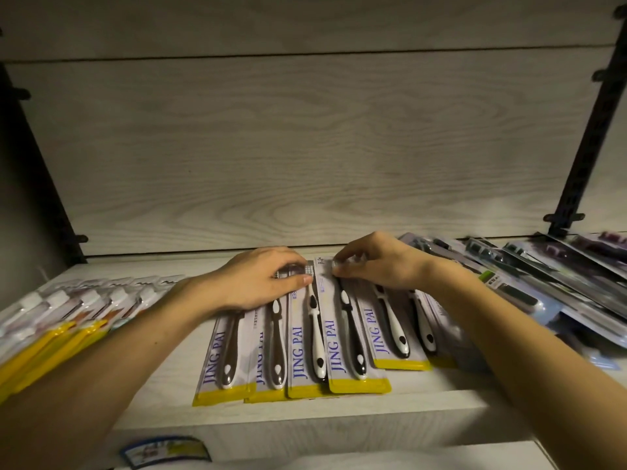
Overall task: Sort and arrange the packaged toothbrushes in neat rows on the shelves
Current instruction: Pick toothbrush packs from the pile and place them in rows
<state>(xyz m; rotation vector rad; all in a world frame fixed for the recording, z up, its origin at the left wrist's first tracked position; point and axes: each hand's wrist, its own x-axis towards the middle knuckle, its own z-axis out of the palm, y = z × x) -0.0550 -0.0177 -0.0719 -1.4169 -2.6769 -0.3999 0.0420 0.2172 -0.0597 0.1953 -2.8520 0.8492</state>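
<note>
Several "JING PAI" toothbrush packs (307,354), grey cards with yellow bottom strips and black-and-white brushes, lie overlapping in a row on the pale wooden shelf (305,415). My left hand (258,279) rests flat on the top ends of the left packs, thumb against the middle one. My right hand (376,262) pinches the top of the fourth pack (353,351) between fingertips, its heel lying over the packs to the right.
A row of packs with yellow ends (51,330) fans along the shelf's left side. A loose heap of darker packs (543,283) fills the right side. Black shelf brackets (583,137) stand at both sides. A blue price label (166,452) sits on the shelf front.
</note>
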